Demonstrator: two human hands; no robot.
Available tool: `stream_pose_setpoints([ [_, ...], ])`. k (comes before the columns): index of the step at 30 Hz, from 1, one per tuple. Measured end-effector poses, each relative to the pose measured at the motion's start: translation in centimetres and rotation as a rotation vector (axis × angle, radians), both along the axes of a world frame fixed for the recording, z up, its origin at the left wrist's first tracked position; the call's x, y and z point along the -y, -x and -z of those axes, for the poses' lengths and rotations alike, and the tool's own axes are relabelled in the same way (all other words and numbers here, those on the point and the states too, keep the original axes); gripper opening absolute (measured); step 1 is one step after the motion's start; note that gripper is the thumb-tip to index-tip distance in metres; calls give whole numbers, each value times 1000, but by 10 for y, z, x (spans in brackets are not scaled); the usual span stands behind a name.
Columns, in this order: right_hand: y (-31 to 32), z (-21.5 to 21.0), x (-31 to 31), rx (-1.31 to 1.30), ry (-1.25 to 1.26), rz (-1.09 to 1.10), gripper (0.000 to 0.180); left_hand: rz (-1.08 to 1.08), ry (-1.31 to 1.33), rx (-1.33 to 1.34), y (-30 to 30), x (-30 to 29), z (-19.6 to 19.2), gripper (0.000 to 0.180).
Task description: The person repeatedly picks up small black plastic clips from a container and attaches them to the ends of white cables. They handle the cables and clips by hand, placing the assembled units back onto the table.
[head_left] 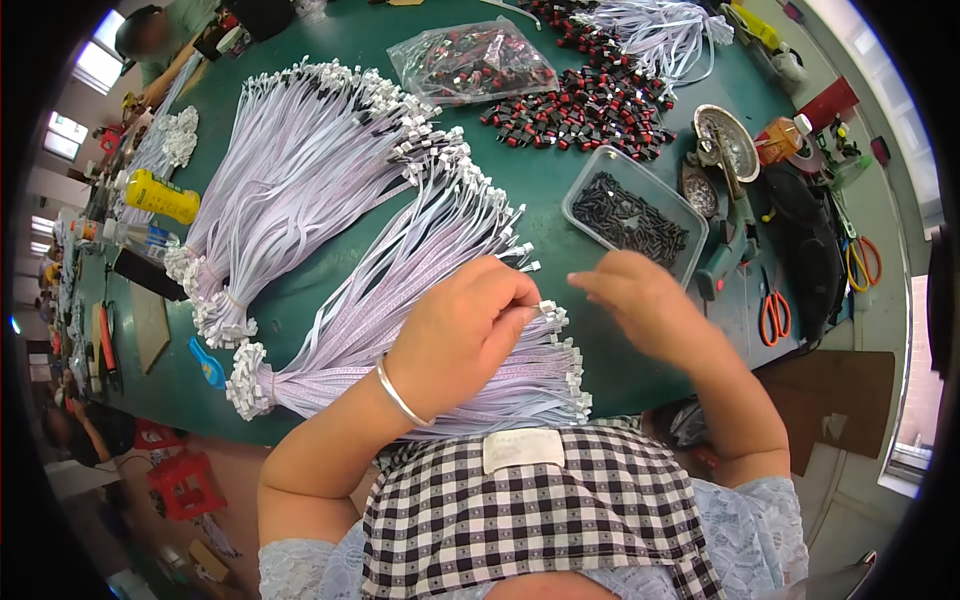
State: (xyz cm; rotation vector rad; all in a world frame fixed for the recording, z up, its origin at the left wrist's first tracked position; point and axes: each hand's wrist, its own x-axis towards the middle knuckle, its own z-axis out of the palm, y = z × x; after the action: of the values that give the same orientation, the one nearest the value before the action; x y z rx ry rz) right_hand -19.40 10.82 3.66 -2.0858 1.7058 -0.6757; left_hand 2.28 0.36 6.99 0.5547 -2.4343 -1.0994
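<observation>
Over the near bundle of thin white-lilac cables [375, 300] my left hand [460, 335] pinches one cable by its end. A small white connector [546, 308] sticks out past the thumb and forefinger. My right hand [640, 300] hovers just to the right of it, apart from the connector, its fingers drawn together. Whatever those fingers hold, if anything, is too small to make out. Beyond the right hand stands a clear plastic box [574, 192] with many short black tube-like pieces [630, 222] in it.
Another cable bundle [290, 180] fans out at left. Red-and-black small parts [590, 110] lie heaped behind the box, beside a filled plastic bag [470, 65]. Orange-handled scissors [774, 318], a metal dish [745, 150] and bottles [160, 197] sit around the green table [310, 290]. Another person [175, 40] is at far left.
</observation>
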Motion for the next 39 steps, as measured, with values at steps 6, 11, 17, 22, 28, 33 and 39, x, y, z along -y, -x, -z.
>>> stream_pose_setpoints([
  [6, -23, 1, -3, 196, -115, 158, 31, -163, -1136, 49, -11, -13, 52, 10],
  [11, -38, 19, -5, 881, -198, 359, 21, -165, -1303, -45, -15, -14, 60, 10],
  [17, -62, 19, 17, 880, -119, 235, 11, -115, -1272, -3, -14, -15, 61, 11],
  [22, -65, 15, 21, 1002, -154, 260, 10, -79, -1202, 37, -13, -17, 57, 10],
  [28, -49, 26, -2, 938, -254, 368, 11, -143, -1274, -58, -17, -17, 61, 11],
  [33, -52, 24, -6, 873, -229, 336, 11, -152, -1266, 4, -17, -15, 60, 10],
  [39, -56, 24, -6, 1012, -327, 387, 10, -162, -1277, 2, -17, -14, 61, 10],
])
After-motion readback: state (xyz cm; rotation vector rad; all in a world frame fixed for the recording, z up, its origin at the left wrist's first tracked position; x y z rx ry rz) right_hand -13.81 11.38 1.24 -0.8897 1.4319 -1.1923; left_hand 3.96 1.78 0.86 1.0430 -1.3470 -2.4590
